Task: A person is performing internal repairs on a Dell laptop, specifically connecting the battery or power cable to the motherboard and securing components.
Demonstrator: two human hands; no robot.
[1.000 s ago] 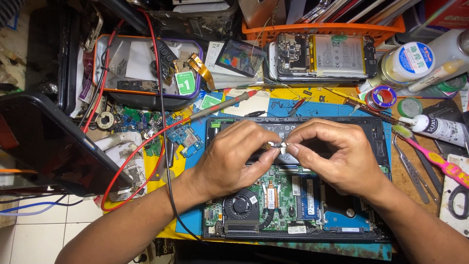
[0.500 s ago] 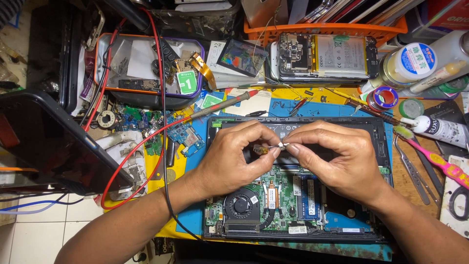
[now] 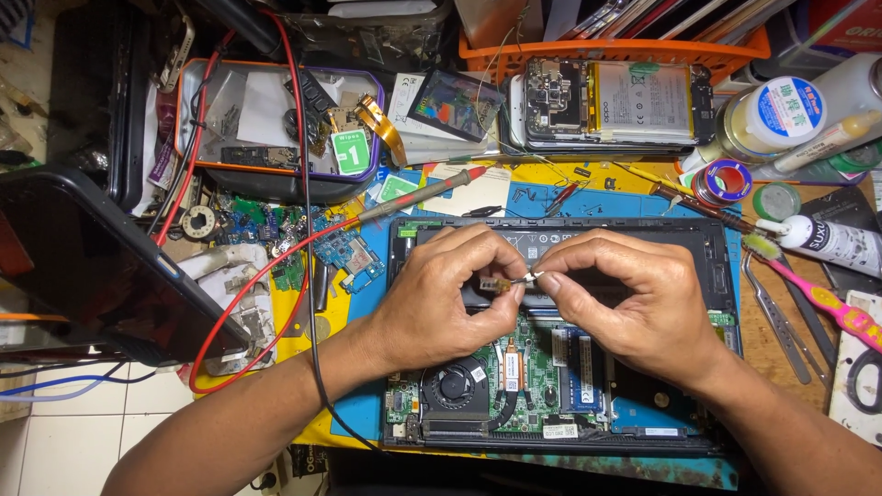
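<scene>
An opened laptop (image 3: 717, 266) lies bottom up on a blue mat, its green board (image 3: 542, 377) and round black fan (image 3: 452, 384) exposed. Above it, my left hand (image 3: 441, 294) pinches a tiny brownish part (image 3: 501, 284) between thumb and fingertips. My right hand (image 3: 625, 294) pinches a thin white wire end (image 3: 525, 276) that meets that part. Both hands hover over the laptop's dark battery area, fingertips almost touching.
A dark tablet (image 3: 92, 266) leans at left. A red cable (image 3: 248, 294) loops across the mat. An orange-rimmed tray (image 3: 276, 119) of small parts and an opened phone (image 3: 606, 101) sit behind. Bottles (image 3: 772, 115), a pink toothbrush (image 3: 818, 294) and tweezers (image 3: 776, 321) lie at right.
Both hands stay over the laptop with small fingertip shifts. The tiny part and the wire end remain pinched between them.
</scene>
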